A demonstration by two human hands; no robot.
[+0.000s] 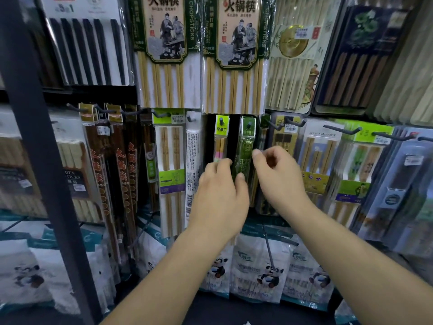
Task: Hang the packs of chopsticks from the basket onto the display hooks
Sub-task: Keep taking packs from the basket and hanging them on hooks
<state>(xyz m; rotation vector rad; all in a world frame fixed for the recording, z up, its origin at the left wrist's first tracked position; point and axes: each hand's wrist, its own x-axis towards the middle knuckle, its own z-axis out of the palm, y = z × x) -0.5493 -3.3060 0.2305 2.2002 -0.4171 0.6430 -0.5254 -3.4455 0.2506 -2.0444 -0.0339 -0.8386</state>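
So, closest to you, low on the rack, the panda-printed bags (264, 270) sit under your forearms, and the basket is not in view, so how many packs remain cannot be judged.

Your left hand (220, 193) reaches up with its back to you. Its thumb and fingers pinch the lower half of the green pack of chopsticks (244, 146), probably to steady it and keep it from swinging while its top settles.

Your right hand (281, 177) hovers just beside the pack's right edge with its fingers curled and its thumb tip near the wrapper. Nothing shows between those fingers, but I cannot tell whether they grip anything or merely guard the pack.

Behind your hands, the green pack hangs upright, and the dark tip of the display hook (249, 125) shows through its top. It looks already threaded on, with only the letting go left.

It hangs in a narrow slot just right of a slim yellow-topped pack (221, 130), so a straight hang matters. A tilted pack would crowd its neighbour.

Farther up, the large hot-pot chopstick packs (236, 55) hang in their own row, their lower edges just above this hook.
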